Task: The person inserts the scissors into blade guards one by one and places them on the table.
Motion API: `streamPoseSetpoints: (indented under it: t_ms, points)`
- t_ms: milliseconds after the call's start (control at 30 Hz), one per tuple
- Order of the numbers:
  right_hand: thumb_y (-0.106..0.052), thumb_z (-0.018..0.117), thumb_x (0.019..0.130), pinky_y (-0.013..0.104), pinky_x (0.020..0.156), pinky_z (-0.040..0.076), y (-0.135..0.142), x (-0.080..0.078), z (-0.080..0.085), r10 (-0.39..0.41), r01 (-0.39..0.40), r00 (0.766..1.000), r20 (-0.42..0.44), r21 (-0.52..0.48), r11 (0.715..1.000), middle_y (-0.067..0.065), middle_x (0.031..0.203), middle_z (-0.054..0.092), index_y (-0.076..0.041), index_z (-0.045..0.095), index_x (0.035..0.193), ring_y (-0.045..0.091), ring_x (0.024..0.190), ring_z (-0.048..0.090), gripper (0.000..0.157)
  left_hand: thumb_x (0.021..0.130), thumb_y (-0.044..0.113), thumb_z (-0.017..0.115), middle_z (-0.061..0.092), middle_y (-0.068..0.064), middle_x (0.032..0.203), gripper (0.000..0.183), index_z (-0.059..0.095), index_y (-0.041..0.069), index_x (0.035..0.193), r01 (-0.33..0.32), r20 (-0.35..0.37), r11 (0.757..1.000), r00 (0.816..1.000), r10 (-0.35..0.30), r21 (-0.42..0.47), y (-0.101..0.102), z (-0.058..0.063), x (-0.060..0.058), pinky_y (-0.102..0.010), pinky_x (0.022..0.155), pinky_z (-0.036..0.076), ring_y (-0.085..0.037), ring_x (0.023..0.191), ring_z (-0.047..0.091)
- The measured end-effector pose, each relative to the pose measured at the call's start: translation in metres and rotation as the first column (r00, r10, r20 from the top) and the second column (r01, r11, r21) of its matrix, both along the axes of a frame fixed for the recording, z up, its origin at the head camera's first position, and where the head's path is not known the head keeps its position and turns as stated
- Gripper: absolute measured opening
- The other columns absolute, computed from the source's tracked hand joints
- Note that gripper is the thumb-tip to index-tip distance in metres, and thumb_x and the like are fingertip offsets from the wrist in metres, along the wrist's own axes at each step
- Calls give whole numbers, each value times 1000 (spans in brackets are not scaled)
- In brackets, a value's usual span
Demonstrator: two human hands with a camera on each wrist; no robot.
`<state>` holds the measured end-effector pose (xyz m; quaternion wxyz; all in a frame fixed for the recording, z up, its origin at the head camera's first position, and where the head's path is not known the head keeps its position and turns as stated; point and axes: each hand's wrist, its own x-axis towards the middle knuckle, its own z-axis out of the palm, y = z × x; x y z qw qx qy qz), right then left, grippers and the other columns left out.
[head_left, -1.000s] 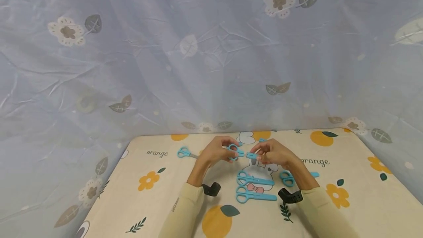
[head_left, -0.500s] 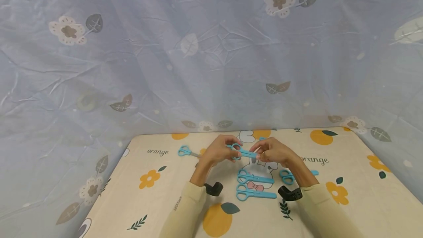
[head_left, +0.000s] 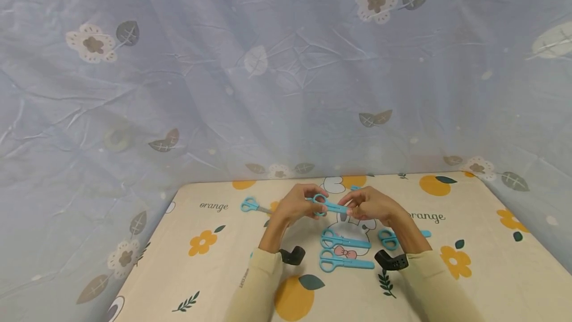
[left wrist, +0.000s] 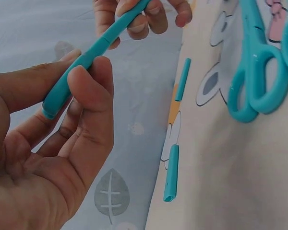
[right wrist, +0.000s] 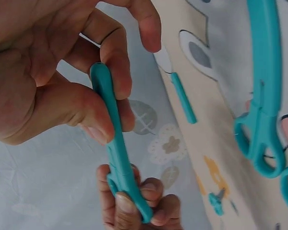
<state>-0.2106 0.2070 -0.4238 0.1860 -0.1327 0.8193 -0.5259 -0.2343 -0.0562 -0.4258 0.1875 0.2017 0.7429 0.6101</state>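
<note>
Above the cloth, my left hand (head_left: 296, 204) pinches the handles of a pair of light-blue scissors (left wrist: 67, 86) between thumb and fingers. The blades are hidden inside a light-blue sheath (right wrist: 111, 103). My right hand (head_left: 374, 207) pinches the sheath near its tip. No gap shows between handles and sheath. Below the hands, two sheathed scissors, an upper pair (head_left: 357, 244) and a lower pair (head_left: 357, 264), lie side by side with handles to the left.
Scissors with bare grey blades (head_left: 250, 204) lie at the left. More blue scissors (head_left: 389, 240) lie partly behind my right forearm. Two loose sheaths, one farther (left wrist: 183, 79) and one nearer (left wrist: 171, 172), rest towards the table's back edge. A patterned cloth covers the table (head_left: 214, 242).
A second ago the sheath's end stood slightly apart from the scissors' handles. The two hands have come together, and the sheath now meets the handles. Little differs since half a second ago.
</note>
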Motion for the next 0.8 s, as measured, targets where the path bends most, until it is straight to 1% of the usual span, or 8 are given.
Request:
streamPoseSetpoints:
  t_ms: [33,67,200,267,467,633,800]
  points:
    - [-3,67,100,37,72,53,1,0,1,-2,2,1000,6,0,1000,7,94,68,2,72,130,23,78,55,31,93,-2,79,69,-5,94,26,75,2,119,-4,4,1000,1000,4,-1,0,0,0,-39,71,68,-37,87,80]
    - [-4,67,100,36,71,53,1,-1,1,-5,5,1000,9,0,1000,6,92,67,2,72,130,23,77,54,31,93,-2,79,69,-4,94,27,75,3,119,-6,11,1000,1000,6,0,1,1,0,-37,70,68,-35,86,80]
    - [-3,66,101,31,66,50,4,-2,2,0,0,1000,12,-8,1000,4,87,64,5,71,130,22,74,53,31,93,-1,79,68,-3,93,27,75,3,120,-14,37,1000,999,13,7,2,-1,-2,-37,72,68,-29,83,80]
    - [-4,66,102,30,64,49,4,-2,1,3,-3,1000,14,-9,1000,3,84,62,5,71,131,21,71,52,31,93,-1,80,68,-3,93,28,75,3,120,-20,48,1000,999,20,12,3,-3,-2,-31,69,66,-20,80,79]
    - [-3,65,102,29,63,46,6,-1,-2,-6,6,1000,26,5,1000,1,80,62,6,71,131,18,67,48,31,93,0,80,67,-3,93,29,75,5,121,-36,62,999,997,36,-1,7,-11,-3,-26,66,64,-17,77,76]
    - [-3,64,102,30,62,44,8,-3,-5,-6,5,1000,20,20,1000,1,79,63,5,71,130,17,63,44,31,94,-1,80,67,-4,94,28,75,4,121,-37,54,999,998,39,-22,10,-16,-5,-28,66,65,-15,74,74]
    - [-6,68,101,30,60,43,10,-2,-8,-8,8,1000,11,30,1000,1,76,64,5,72,129,15,60,43,31,94,-3,79,68,-8,98,28,75,2,121,-49,29,997,998,50,-57,12,-21,-6,-34,71,68,-14,74,71]
